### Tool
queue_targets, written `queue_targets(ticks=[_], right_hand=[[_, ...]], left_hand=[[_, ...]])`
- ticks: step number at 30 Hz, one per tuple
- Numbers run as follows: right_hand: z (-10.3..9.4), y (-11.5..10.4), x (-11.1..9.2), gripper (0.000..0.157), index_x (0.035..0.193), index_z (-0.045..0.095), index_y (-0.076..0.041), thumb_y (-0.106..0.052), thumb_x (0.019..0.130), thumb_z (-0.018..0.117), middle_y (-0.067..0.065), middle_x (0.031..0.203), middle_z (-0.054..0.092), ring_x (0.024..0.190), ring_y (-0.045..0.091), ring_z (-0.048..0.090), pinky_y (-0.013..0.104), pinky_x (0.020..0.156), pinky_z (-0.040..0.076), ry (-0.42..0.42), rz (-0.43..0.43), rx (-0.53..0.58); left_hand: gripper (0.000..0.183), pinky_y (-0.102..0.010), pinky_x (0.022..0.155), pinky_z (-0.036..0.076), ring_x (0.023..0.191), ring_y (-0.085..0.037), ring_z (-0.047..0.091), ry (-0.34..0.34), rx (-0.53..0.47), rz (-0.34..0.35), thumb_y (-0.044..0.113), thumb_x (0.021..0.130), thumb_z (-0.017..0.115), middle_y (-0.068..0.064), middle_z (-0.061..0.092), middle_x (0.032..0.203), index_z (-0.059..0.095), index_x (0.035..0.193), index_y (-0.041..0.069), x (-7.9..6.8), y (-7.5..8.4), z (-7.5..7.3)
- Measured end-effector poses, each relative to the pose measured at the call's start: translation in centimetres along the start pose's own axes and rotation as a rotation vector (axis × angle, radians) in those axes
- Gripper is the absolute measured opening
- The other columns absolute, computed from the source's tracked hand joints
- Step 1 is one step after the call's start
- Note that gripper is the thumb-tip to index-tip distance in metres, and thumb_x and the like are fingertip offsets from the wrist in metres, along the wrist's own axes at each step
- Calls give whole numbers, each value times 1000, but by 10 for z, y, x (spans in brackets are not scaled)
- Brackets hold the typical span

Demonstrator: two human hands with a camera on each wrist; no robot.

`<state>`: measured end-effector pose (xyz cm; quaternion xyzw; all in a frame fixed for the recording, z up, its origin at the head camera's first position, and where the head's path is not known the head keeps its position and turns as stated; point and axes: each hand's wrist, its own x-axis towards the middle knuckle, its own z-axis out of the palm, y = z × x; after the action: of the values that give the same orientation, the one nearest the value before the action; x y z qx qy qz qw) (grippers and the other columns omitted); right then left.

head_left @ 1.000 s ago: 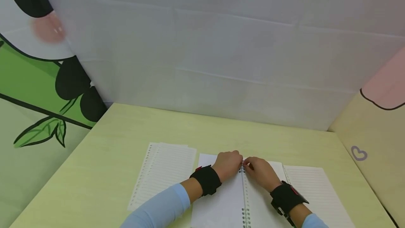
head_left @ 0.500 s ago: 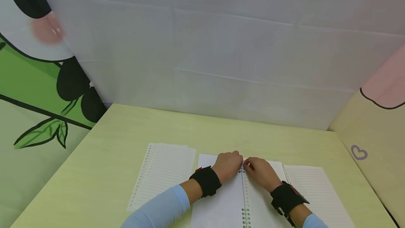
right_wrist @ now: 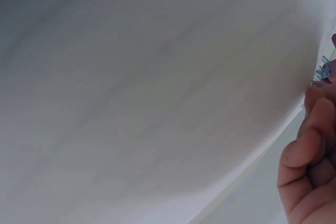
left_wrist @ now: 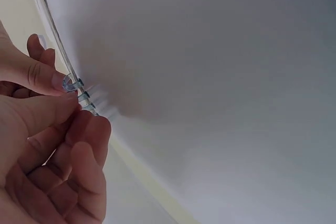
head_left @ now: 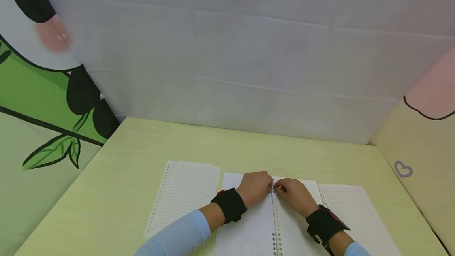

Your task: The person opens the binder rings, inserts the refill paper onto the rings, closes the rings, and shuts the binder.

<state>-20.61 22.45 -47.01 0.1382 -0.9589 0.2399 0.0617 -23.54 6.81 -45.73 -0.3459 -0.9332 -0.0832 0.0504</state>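
Observation:
An open loose-leaf notebook (head_left: 245,228) lies on the table, its spine of clear plastic binder rings (left_wrist: 84,96) running between the two sides. My left hand (head_left: 254,188) is at the far end of the spine and pinches the rings between thumb and fingers. Facing it from the other side, my right hand (head_left: 295,196) pinches the same group of rings with thumb and forefinger. In the right wrist view, a bluish transparent ring (right_wrist: 325,69) shows at the fingertips. Whether these rings are fastened is hard to tell, as fingers cover part of them.
Left of the notebook lie overlapping loose lined sheets (head_left: 188,192) with punched holes. Another lined sheet (head_left: 355,212) lies at the right, against the notebook. The pale yellow table (head_left: 149,141) meets a white back wall (head_left: 249,70) and printed side panels.
Both hands stay at the far end of the spine with only a very slight shift. The head view has tilted a little; the papers lie as before.

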Motion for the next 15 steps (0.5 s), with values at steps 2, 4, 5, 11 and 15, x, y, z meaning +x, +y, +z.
queue_targets(ticks=[2, 4, 5, 11, 15], right_hand=[[1, -1, 0, 8, 85, 75, -5, -5, 84, 68, 6, 80, 74, 67, 9, 57, 36, 65, 53, -1, 4, -5], [2, -2, 0, 8, 85, 75, -5, -6, 84, 67, 6, 80, 74, 67, 9, 57, 36, 65, 52, -8, 8, -5], [2, -2, 0, 9, 86, 75, -5, -6, 85, 67, 6, 79, 74, 67, 9, 57, 36, 65, 52, -13, 7, -7], [2, -5, 1, 9, 87, 74, -4, -6, 86, 65, 5, 75, 71, 64, 8, 53, 36, 65, 51, -36, 3, -4], [2, -5, 1, 9, 87, 74, -4, -6, 86, 65, 5, 74, 71, 64, 8, 53, 36, 65, 52, -33, 0, 0]], left_hand=[[14, -29, 50, 52, 62, -13, 62, 1, 9, 7, 20, 90, 63, -1, 69, 78, 75, 85, 14, -1, 0, 1], [15, -29, 50, 53, 62, -13, 62, -1, 18, 13, 20, 91, 62, -1, 69, 78, 75, 86, 14, -1, 0, 1], [15, -29, 50, 53, 62, -13, 62, -2, 22, 15, 20, 91, 62, -1, 69, 78, 75, 86, 14, -1, 0, 2], [17, -28, 51, 53, 61, -14, 62, -10, 35, 19, 21, 93, 61, -1, 68, 78, 74, 88, 12, -3, -1, 1], [17, -28, 50, 52, 60, -13, 61, -6, 39, 21, 21, 93, 60, -2, 68, 78, 74, 87, 12, -3, -2, 1]])
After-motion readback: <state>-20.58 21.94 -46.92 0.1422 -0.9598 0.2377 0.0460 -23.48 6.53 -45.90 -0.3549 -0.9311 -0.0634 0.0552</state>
